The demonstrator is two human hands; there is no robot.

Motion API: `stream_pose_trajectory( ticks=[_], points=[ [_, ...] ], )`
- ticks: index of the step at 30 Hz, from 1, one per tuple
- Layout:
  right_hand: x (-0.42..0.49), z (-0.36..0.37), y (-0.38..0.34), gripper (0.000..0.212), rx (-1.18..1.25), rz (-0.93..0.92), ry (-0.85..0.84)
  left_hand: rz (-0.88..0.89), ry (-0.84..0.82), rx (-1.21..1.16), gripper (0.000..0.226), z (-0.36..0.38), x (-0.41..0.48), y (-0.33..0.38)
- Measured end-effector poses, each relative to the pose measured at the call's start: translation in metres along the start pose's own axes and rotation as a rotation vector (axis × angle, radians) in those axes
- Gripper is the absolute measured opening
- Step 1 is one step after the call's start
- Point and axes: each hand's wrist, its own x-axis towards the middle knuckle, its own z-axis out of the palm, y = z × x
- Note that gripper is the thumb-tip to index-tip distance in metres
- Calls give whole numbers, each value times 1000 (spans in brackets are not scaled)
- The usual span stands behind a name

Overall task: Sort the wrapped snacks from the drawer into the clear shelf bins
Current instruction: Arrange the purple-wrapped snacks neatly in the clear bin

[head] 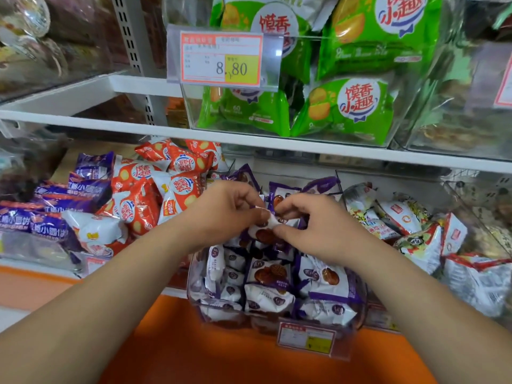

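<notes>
Sorting at the lower shelf. The left hand (224,214) and right hand (318,225) each close a fingertip grip on one white-and-purple wrapped snack (270,221), held just above the clear bin (191,275) filled with like packets. Orange packets (155,189) lie to its left; green packets (352,106) sit on the shelf above.

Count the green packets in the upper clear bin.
4 green packets: top left, top right, bottom left, bottom right. Others may hide behind them.
</notes>
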Motion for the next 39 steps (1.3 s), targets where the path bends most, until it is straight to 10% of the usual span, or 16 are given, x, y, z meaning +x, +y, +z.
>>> stream_pose_trajectory(
  ticks=[12,20,39],
  points=[
    [39,1,16,25,-397,-118,-128,72,-358,687,17,-11,47,1],
    [32,-4,33,28,-250,-108,-85,16,-918,573,32,11,39,-9],
    [24,2,14,30,-498,-110,-211,182,-502,803,37,-23,32,-2]
  ],
)
